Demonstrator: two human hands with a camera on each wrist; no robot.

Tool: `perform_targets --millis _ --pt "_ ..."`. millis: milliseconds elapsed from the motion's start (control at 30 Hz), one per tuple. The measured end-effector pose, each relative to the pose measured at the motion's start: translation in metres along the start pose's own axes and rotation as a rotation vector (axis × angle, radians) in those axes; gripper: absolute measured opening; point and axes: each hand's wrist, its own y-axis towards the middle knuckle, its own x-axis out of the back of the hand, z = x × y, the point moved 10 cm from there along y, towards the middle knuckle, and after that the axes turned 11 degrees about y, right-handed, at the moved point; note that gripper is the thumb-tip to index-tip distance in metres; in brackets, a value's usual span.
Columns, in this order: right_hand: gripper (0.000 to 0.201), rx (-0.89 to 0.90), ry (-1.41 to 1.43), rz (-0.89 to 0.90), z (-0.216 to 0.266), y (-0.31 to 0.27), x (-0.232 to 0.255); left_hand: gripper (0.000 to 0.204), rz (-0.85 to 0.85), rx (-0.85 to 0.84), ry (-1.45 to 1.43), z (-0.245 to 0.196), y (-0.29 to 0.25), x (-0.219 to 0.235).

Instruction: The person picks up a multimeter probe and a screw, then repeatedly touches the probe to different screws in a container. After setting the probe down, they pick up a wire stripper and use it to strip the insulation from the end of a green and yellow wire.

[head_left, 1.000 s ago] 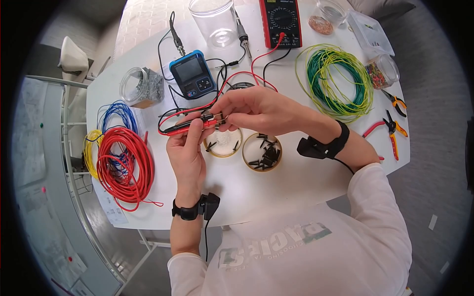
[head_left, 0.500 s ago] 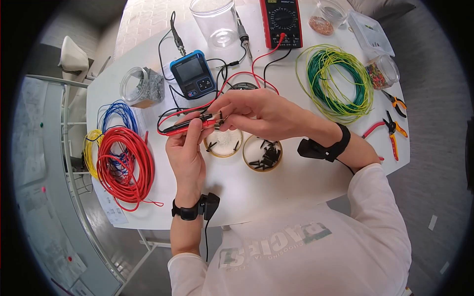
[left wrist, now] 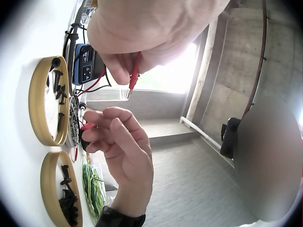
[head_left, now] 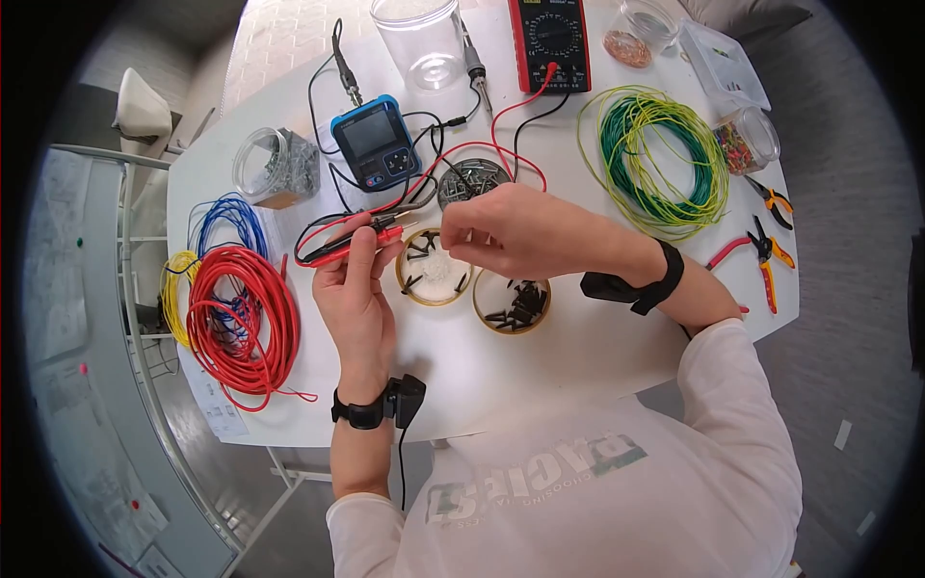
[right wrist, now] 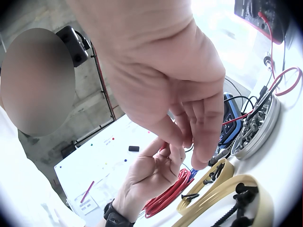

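- Head view: counted two test probes, one red probe [left wrist: 135, 77] and one black probe [head_left: 337, 243], raised over the table [head_left: 597, 347], left of the bowls.
- Both gripped together in the left hand [head_left: 355, 289], thumb pressed on top.
- Judged light, stiff and smooth in the body, with fragile tips and soft leads likely to tug. Best taken by the plastic barrels, clear of the metal.
- At the right hand [head_left: 515, 226]: fingers loosely bent, nothing seen in grasp, placed above the bowls' far side.
- Below: two tan-rimmed bowls, left bowl [left wrist: 37, 106] and right bowl [left wrist: 49, 194], both containing black screws, too jumbled to count.
- Farther: one metal dish [right wrist: 262, 144] of silver screws, one blue tester [head_left: 373, 135], one multimeter [head_left: 552, 39].
- Far left: one red coil [head_left: 207, 332].
- Right: one green coil [head_left: 614, 149], two pliers [head_left: 766, 255].
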Motion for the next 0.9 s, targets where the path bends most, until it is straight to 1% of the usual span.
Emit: perform_targets --millis 67,100,167,200,267,300,333,400,500,600,733,800,833,900 --pt "0.011 -0.07 -0.223 0.173 -0.011 -0.004 -0.016 0.019 0.001 -0.004 0.002 -0.001 0.0 0.0" --pt "0.011 -0.07 -0.223 0.174 -0.012 -0.006 -0.017 0.019 0.002 -0.006 -0.002 -0.001 0.0 0.0" --pt "0.013 -0.014 -0.4 0.394 -0.012 -0.017 -0.043 0.019 0.002 -0.007 -0.007 0.0 0.0 0.001" --pt "0.013 -0.014 -0.4 0.395 -0.01 -0.019 -0.046 0.019 0.003 -0.007 -0.009 0.0 0.0 0.001" --pt "0.017 -0.102 -0.535 0.609 -0.021 -0.033 -0.065 0.019 0.003 -0.008 -0.011 0.0 0.0 0.0" --pt "0.017 -0.102 -0.571 0.633 -0.021 -0.037 -0.069 0.019 0.001 -0.005 -0.011 0.001 0.0 0.001" --pt "0.017 -0.102 -0.571 0.633 -0.022 -0.038 -0.072 0.019 -0.001 -0.002 -0.011 0.001 0.0 0.001" --pt "0.015 -0.029 -0.616 0.595 -0.02 -0.039 -0.077 0.019 0.001 0.0 -0.01 0.002 0.0 0.001" --pt "0.013 -0.011 -0.663 0.583 -0.02 -0.042 -0.081 0.019 0.009 0.002 -0.007 0.003 0.0 0.001" --pt "0.013 0.012 -0.65 0.58 -0.02 -0.044 -0.082 0.019 0.01 0.005 -0.005 0.004 0.0 0.0" --pt "0.013 0.006 -0.652 0.569 -0.021 -0.044 -0.082 0.019 0.003 0.01 -0.003 0.004 0.0 0.0" --pt "0.011 -0.058 -0.627 0.581 -0.024 -0.043 -0.08 0.019 0.003 0.008 -0.002 0.003 0.0 0.0" --pt "0.011 -0.058 -0.627 0.581 -0.022 -0.042 -0.079 0.019 0.003 0.007 -0.001 0.003 0.0 0.0" --pt "0.01 -0.052 -0.501 0.477 -0.013 -0.033 -0.067 0.019 0.005 0.006 -0.002 0.003 0.0 0.0"
